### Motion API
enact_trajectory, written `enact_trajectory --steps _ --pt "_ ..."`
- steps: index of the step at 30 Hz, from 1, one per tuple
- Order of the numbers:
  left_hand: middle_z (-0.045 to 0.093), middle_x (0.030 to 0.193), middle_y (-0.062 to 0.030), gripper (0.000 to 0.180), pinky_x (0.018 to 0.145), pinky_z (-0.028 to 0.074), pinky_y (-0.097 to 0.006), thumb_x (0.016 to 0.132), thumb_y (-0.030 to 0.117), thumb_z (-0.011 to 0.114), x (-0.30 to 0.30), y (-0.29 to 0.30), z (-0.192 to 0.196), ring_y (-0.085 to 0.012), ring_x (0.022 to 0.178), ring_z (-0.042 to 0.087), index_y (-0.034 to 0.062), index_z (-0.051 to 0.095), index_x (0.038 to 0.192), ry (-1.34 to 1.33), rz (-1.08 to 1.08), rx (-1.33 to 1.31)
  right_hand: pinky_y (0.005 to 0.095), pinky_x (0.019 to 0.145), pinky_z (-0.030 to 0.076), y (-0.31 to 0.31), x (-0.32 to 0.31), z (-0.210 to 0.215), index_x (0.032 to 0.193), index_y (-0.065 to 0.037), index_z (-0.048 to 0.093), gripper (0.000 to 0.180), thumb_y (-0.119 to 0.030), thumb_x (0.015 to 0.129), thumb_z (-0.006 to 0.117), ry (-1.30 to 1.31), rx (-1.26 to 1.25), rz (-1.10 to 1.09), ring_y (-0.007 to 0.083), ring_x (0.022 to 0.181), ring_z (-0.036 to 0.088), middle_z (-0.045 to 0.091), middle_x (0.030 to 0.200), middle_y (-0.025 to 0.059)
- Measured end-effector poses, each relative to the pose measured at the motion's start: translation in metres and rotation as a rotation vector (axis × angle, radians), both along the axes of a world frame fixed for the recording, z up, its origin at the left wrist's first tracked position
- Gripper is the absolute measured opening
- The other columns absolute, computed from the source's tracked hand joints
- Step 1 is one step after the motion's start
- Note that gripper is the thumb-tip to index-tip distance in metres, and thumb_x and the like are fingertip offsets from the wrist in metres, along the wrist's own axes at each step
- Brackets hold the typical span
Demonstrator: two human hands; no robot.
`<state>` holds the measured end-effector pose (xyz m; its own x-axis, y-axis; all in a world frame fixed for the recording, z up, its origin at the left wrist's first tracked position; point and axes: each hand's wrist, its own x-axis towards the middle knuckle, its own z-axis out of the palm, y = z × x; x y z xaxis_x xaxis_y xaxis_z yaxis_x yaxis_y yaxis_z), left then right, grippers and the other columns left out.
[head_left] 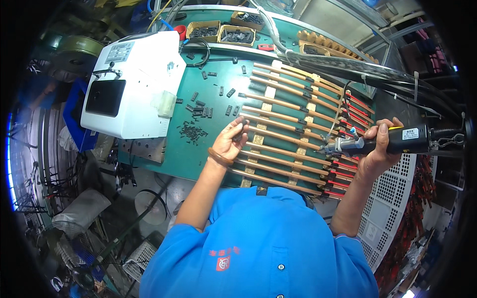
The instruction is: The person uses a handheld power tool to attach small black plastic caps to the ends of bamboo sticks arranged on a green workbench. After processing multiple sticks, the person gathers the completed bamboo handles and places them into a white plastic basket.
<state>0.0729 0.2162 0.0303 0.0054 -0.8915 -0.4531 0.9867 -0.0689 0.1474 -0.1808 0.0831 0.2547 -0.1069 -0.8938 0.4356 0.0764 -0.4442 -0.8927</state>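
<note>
My right hand [378, 149] is wrapped around a black power screwdriver [410, 140], whose silver front end points left over the brown rods. Its tip is close to the black fittings where the rods meet their red ends [343, 166]. Palm turned up, my left hand [231, 141] has its fingers curled at the left ends of the rods; something small and dark shows in it, too small to name. The brown rods [278, 133] lie side by side across notched wooden supports [267, 107]. Several carry black fittings along their length.
Loose black plastic pieces [198, 110] and a heap of small dark screws [191, 132] lie on the green table [174, 158]. A white machine [134, 84] stands at left. Boxes of black parts [237, 36] sit behind. A white perforated crate [385, 208] is at right.
</note>
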Motion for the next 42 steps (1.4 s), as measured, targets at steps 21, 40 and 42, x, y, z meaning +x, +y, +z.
enact_trajectory --steps 21,40,42 --pt "0.061 0.087 0.0001 0.027 0.053 0.039 -0.019 0.085 0.007 0.065 -0.062 -0.005 0.070 -0.0035 0.065 0.049 0.0038 0.064 0.112 -0.516 -0.826 -0.268 0.0227 0.060 0.050 0.012 -0.016 -0.010 0.117 0.002 0.046 0.036 0.005 0.083 0.060 -0.029 0.046 0.021 0.0101 0.062 0.057 0.060 0.084 0.0078" --pt "0.063 0.106 -0.0050 0.037 0.086 0.047 -0.027 0.086 0.010 0.065 -0.129 0.012 0.079 -0.0108 0.097 0.056 0.0083 0.060 0.123 -0.663 -1.228 -0.628 0.0208 0.058 0.054 0.005 -0.021 -0.017 0.113 0.001 0.051 0.034 0.002 0.082 0.065 -0.011 -0.011 0.052 0.0067 0.065 0.059 0.063 0.085 0.0042" --pt "0.063 0.102 -0.0045 0.035 0.083 0.047 -0.027 0.086 0.010 0.066 -0.130 0.009 0.084 -0.0110 0.094 0.057 0.0075 0.061 0.120 -0.694 -1.242 -0.682 0.0204 0.058 0.054 0.004 -0.022 -0.016 0.112 0.002 0.051 0.033 0.002 0.082 0.065 -0.018 -0.009 0.034 0.0066 0.065 0.059 0.063 0.086 0.0041"
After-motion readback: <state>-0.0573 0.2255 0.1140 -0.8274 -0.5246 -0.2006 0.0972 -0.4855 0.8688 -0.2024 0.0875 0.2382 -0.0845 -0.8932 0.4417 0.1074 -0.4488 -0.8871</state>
